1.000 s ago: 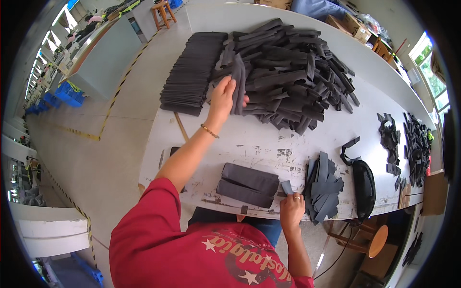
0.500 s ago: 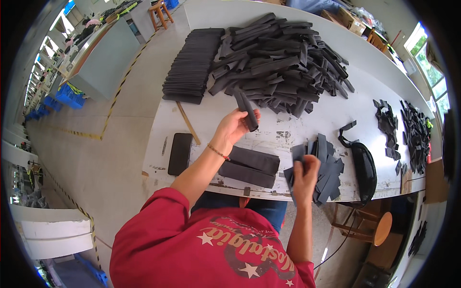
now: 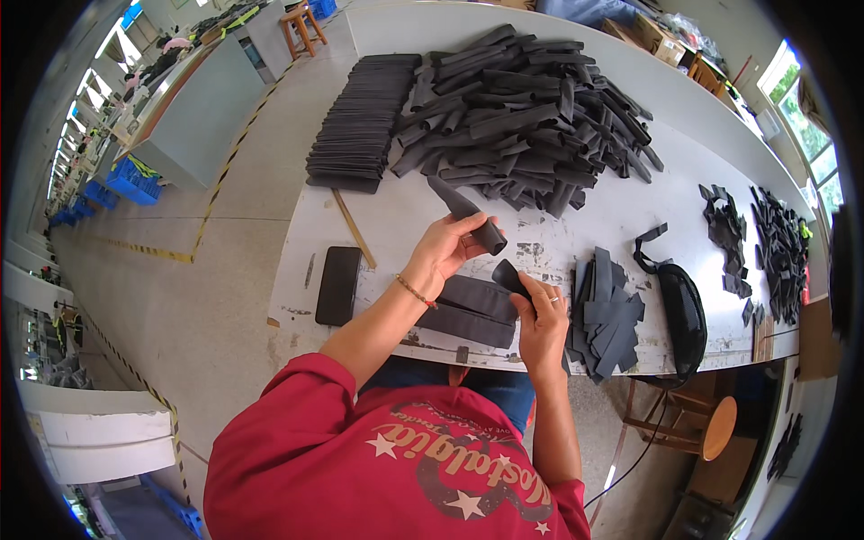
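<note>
Dark grey tube piece (image 3: 468, 216), long and tapered, held above the table edge (image 3: 378, 324) in the left hand (image 3: 443, 255); fingers curled around its lower end, gripping it, upper end pointing up and away toward the loose heap. Small dark curved piece (image 3: 509, 274) pinched in the right hand (image 3: 542, 317), fingers closed on it, ring visible on one finger. Both pieces close together, not clearly touching. Directly below the hands: flat stack of dark sleeves (image 3: 470, 310) lying on the table near its front edge. Left of that: dark phone (image 3: 338, 285), flat, just beside a thin wooden stick (image 3: 355, 229). Right of the right hand: fanned pile of flat dark strips (image 3: 608, 315), then a black pouch with strap (image 3: 680, 310). Farther back: large loose heap of dark tubes (image 3: 526, 117), with a neat layered stack (image 3: 362, 121) to its left. Scattered small dark scraps (image 3: 774, 247) at the far right.
</note>
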A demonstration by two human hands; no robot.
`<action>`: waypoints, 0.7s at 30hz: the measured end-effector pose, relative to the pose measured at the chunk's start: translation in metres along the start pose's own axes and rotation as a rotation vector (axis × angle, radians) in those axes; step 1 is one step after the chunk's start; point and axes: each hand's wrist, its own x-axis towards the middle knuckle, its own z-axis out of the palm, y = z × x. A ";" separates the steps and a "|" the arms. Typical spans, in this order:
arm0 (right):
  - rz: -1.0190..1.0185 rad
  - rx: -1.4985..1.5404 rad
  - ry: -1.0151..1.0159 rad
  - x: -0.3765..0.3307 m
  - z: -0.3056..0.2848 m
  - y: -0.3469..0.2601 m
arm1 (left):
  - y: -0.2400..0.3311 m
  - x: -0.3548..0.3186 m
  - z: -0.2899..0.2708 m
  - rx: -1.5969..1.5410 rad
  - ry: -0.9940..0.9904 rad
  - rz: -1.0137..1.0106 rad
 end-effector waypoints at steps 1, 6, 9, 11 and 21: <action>0.001 0.000 -0.001 0.002 0.000 -0.001 | 0.000 -0.001 0.001 0.022 0.001 -0.008; -0.146 -0.185 0.051 0.012 -0.004 -0.006 | -0.002 -0.011 0.009 0.115 0.015 -0.037; -0.209 -0.306 0.092 0.013 -0.005 0.003 | -0.002 -0.014 0.011 0.185 -0.010 -0.044; -0.220 -0.334 0.098 0.015 -0.006 0.001 | -0.002 -0.016 0.010 0.221 -0.010 -0.043; -0.152 -0.217 0.146 0.013 0.013 -0.018 | -0.027 -0.051 0.041 0.325 0.030 0.355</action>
